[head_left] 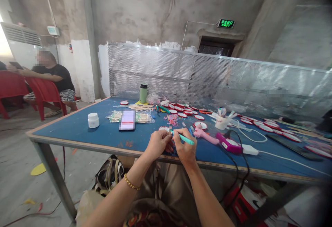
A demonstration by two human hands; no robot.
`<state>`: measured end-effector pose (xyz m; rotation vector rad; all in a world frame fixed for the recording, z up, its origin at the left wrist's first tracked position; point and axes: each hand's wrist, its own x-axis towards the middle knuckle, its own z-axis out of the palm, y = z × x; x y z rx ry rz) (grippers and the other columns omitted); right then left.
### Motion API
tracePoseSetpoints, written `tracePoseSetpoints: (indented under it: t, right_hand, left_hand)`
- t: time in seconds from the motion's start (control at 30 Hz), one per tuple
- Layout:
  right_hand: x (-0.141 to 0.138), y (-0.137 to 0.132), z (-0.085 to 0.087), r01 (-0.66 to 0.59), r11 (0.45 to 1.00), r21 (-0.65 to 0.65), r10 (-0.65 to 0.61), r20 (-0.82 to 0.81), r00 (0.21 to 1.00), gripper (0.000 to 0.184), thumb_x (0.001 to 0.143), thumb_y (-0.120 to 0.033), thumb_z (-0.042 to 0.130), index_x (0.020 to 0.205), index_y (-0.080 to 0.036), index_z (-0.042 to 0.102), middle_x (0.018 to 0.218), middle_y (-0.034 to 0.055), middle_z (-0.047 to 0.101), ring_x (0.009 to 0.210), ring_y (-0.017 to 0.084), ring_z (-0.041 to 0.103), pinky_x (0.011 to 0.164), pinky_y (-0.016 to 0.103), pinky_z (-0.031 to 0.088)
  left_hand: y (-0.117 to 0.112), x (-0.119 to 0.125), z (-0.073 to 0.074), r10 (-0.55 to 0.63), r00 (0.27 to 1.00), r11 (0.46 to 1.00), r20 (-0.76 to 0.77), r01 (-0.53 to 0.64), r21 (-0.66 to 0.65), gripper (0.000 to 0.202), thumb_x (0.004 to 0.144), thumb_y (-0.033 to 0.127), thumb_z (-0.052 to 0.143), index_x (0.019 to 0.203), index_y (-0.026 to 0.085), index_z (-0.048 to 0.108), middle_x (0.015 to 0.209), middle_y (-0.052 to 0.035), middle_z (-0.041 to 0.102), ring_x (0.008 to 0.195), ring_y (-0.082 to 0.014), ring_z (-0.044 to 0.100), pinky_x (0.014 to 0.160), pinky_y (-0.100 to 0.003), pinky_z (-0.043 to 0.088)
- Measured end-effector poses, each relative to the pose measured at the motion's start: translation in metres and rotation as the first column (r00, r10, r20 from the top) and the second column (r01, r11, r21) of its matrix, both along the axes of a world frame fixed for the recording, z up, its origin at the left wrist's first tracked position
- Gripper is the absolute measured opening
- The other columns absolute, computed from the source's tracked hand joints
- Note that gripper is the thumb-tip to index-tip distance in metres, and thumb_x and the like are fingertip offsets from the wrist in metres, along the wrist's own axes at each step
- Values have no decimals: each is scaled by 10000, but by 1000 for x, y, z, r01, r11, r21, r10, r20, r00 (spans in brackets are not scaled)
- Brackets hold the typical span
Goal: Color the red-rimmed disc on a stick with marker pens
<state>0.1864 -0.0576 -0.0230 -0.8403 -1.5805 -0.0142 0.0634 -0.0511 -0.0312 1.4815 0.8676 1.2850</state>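
My right hand [185,147] grips a teal marker pen [185,138], its tip end pointing left toward my other hand. Close beside it, my left hand [158,144] is closed in a pinch near the table's front edge. What its fingers hold is hidden or too small to make out. Just behind the fingers lies a round white disc with a red rim [163,129], partly covered. Pink and coloured loops [172,119] are heaped farther back. A pink glue gun [206,135] rests to the right of the pen.
Many red-rimmed discs [199,117] are spread across the blue table [75,133]. Left stand a white jar [93,120], a phone [127,120] and a green bottle [143,94]. Right are a cup of pens [221,122], a purple power block [228,143] and cables. A person [53,71] sits far left.
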Motion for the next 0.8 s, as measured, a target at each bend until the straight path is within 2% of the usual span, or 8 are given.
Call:
tracePoseSetpoints:
  t: [0.5, 0.8]
  right_hand:
    - [1, 1, -1, 6, 1000, -13, -6, -9, 1000, 203, 922, -311, 538, 762, -204, 604, 633, -4, 639, 555, 144, 607, 539, 254, 462]
    - [0, 0, -1, 3, 1000, -18, -3, -18, 1000, 203, 919, -315, 543, 758, -206, 602, 619, -7, 633, 547, 143, 597, 537, 256, 460]
  left_hand:
    - [-1, 0, 1, 4, 1000, 1000, -9, -4, 2, 197, 846, 277, 534, 673, 183, 528, 490, 16, 604, 436, -138, 623, 414, -206, 490]
    - [-1, 0, 0, 2, 1000, 1000, -6, -2, 4, 232, 845, 338, 563, 679, 179, 531, 506, 12, 606, 441, -138, 624, 420, -208, 494]
